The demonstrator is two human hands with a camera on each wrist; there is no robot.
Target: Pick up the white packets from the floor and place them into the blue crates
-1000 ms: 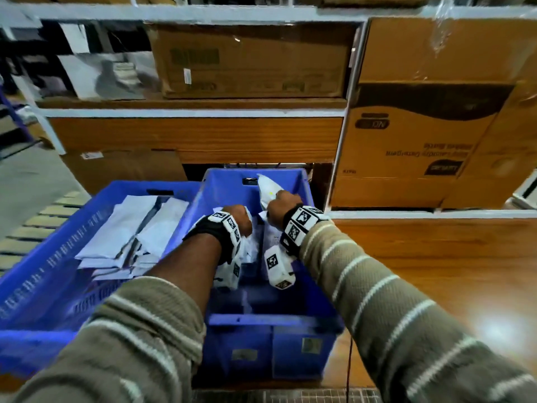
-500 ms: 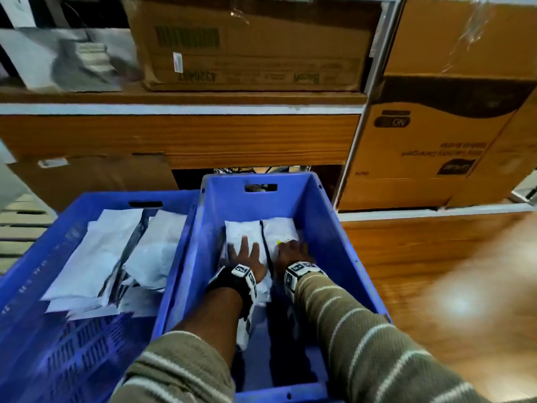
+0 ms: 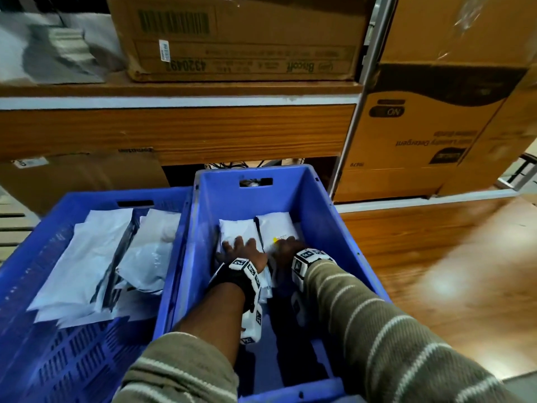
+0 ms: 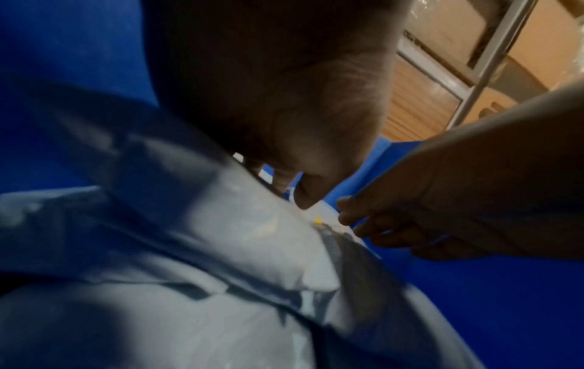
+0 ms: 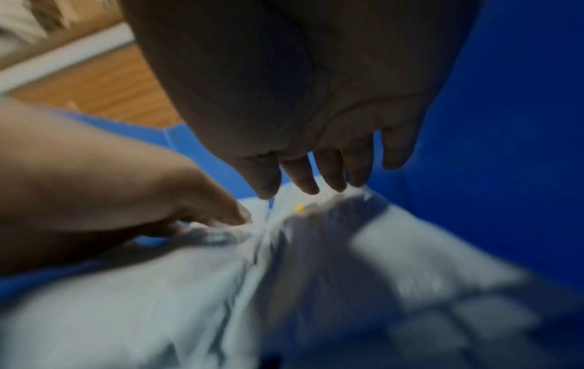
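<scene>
White packets [image 3: 255, 231] already sit in both blue crates [image 3: 316, 216]; left hand [image 3: 241, 251] and right hand [image 3: 286, 248] lie flat, fingers spread, pressing two down. Floor leftovers aren't visible.

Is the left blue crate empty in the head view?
No, the left blue crate already holds several white packets, which lie overlapping on its floor beside the right crate.
</scene>
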